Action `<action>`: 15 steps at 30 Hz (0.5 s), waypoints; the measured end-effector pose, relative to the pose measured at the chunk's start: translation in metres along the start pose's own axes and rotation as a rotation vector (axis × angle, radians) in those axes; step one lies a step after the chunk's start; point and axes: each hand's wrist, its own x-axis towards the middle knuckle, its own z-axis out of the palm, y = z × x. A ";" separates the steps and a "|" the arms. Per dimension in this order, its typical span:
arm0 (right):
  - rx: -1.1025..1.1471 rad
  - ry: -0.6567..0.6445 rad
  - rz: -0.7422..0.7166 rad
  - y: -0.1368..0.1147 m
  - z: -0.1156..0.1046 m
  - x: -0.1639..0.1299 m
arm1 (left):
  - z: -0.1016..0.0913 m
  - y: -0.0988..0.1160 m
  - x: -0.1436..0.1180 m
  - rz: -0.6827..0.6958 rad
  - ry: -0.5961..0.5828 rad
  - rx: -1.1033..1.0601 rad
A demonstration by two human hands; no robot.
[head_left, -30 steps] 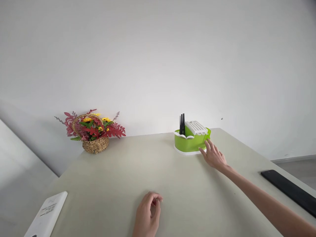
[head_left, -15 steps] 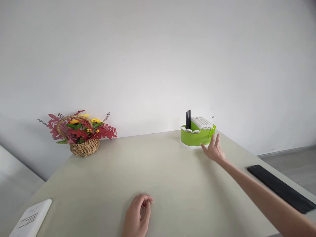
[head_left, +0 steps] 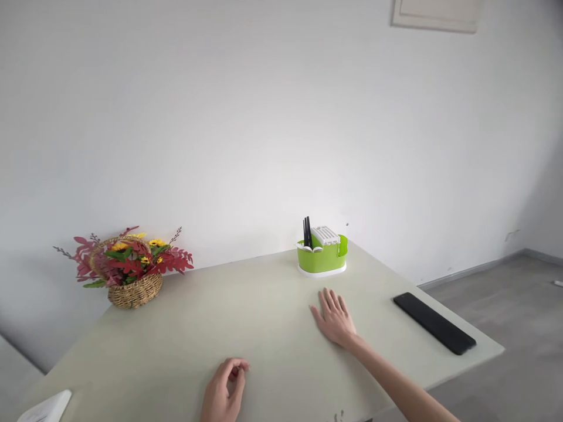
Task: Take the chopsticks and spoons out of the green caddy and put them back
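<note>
My right hand point(head_left: 334, 319) lies flat on the table point(head_left: 264, 328), palm down, fingers point(head_left: 331, 300) spread a little and straight, holding nothing. They point toward the green caddy point(head_left: 322, 258), which stands just beyond them, apart from my fingertips with a strip of bare table between. The caddy sits near the far edge of the table, close to the wall; its long axis runs side to side as I see it, with black sticks point(head_left: 306, 232) upright at its left end and a white ribbed piece point(head_left: 326, 235) on top toward its right.

My left hand point(head_left: 222, 391) rests much nearer to me, left of the caddy and well apart from it, fingers curled in loosely toward the thumb. I cannot tell whether anything small is pinched there; nothing shows. So the right hand is plainly the nearer one to the caddy.

Right of the caddy and nearer to me, a flat black bar point(head_left: 434, 323) lies slanted near the table's right edge. Far left of the caddy stands a wicker basket point(head_left: 134, 290) of red and yellow flowers, and a white sheet point(head_left: 44, 408) peeks in at the near left corner
</note>
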 end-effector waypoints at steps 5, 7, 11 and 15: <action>0.008 0.006 -0.036 -0.007 -0.007 -0.019 | -0.005 -0.031 0.021 0.127 0.072 0.170; 0.018 0.014 -0.038 -0.009 -0.007 -0.020 | -0.011 -0.049 0.043 0.193 0.115 0.324; 0.021 0.017 -0.041 -0.010 -0.006 -0.019 | -0.018 -0.075 0.090 0.093 0.199 0.654; 0.010 0.005 -0.028 -0.010 -0.008 -0.019 | -0.013 -0.081 0.114 -0.016 0.086 0.830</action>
